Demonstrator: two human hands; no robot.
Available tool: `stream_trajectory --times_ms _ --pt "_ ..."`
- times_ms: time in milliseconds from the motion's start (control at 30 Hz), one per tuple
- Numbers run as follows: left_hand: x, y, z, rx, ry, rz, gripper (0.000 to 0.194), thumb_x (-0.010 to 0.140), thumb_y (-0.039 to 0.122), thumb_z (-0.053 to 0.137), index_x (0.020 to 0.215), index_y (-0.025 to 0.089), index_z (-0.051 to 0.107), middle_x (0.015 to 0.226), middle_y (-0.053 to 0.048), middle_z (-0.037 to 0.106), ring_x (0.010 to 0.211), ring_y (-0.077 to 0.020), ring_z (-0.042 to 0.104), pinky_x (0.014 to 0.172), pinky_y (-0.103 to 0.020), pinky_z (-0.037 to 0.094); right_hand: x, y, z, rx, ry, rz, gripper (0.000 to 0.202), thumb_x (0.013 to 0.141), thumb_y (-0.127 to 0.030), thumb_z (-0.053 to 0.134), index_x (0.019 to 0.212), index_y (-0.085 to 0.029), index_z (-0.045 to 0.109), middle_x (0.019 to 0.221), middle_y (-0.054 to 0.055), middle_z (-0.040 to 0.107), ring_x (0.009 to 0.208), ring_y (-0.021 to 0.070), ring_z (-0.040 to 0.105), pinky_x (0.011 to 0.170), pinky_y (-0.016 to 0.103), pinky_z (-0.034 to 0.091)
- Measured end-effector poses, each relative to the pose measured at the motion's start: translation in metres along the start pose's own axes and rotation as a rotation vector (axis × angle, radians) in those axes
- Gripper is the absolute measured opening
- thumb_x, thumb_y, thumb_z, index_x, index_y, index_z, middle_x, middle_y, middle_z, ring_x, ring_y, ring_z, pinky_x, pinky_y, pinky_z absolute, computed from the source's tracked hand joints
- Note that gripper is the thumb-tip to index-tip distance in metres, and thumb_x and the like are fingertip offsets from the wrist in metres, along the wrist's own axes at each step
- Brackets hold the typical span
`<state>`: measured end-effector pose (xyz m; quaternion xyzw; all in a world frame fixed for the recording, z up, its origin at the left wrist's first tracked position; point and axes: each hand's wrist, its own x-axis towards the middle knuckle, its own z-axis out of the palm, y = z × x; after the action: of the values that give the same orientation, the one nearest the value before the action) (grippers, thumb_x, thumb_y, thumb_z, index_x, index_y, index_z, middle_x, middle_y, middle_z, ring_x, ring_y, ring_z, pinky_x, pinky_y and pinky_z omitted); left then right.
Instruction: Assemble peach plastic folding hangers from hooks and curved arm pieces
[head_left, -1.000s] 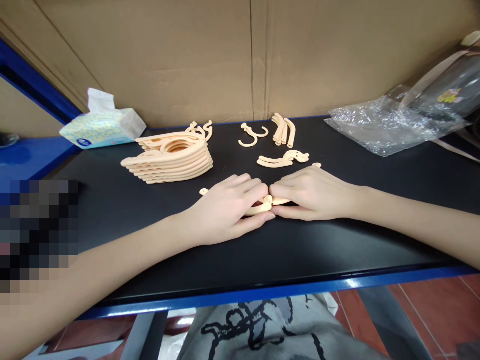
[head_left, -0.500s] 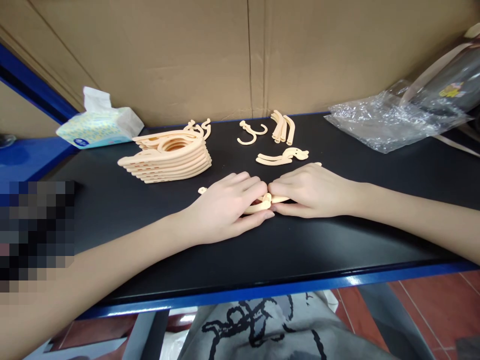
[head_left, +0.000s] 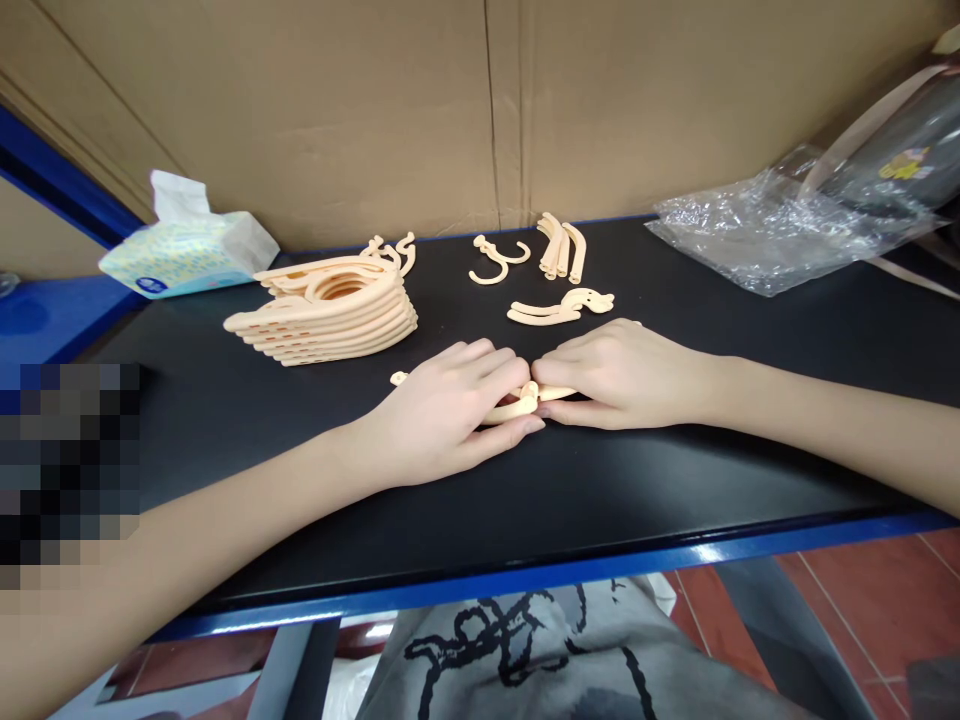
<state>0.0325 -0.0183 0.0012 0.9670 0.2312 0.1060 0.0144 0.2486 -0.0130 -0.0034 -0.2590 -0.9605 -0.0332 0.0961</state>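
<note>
My left hand [head_left: 457,410] is closed round a cream plastic piece [head_left: 514,408] whose rounded end shows between the thumb and fingers. Against it, fingertips nearly touching, my right hand [head_left: 622,378] grips another cream plastic piece [head_left: 556,393]. The two pieces meet between my hands; most of both is covered. A small cream end [head_left: 399,378] pokes out on the far left of my left hand. Just beyond my right hand lie curved arms with a flat joint piece [head_left: 562,307]. A stack of cream hanger-like frames [head_left: 330,315] stands to the left.
Loose hooks [head_left: 499,260], curved rods [head_left: 562,248] and small pieces [head_left: 390,250] lie at the back of the black table [head_left: 600,500]. A tissue pack [head_left: 187,250] is back left, a clear plastic bag [head_left: 780,225] back right. Cardboard [head_left: 337,110] rises behind.
The whole view has shifted slightly. Both hands keep their hold on the cream pieces, with hardly any movement between them.
</note>
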Motion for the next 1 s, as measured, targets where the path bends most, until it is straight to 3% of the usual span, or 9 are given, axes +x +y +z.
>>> stream_trajectory --times_ms 1000 --pt "0.0013 -0.0005 0.0017 0.013 0.010 0.012 0.023 0.094 0.037 0.040 0.081 0.018 0.042 0.080 -0.002 0.052 0.074 -0.0181 0.044 0.065 -0.029 0.033 -0.0005 0.0013 -0.0002 0.029 -0.017 -0.001 0.029 0.093 -0.037 0.038 0.074 -0.018 0.049 0.065 -0.001 0.055 0.054 0.0103 0.046 0.048 0.024 0.020"
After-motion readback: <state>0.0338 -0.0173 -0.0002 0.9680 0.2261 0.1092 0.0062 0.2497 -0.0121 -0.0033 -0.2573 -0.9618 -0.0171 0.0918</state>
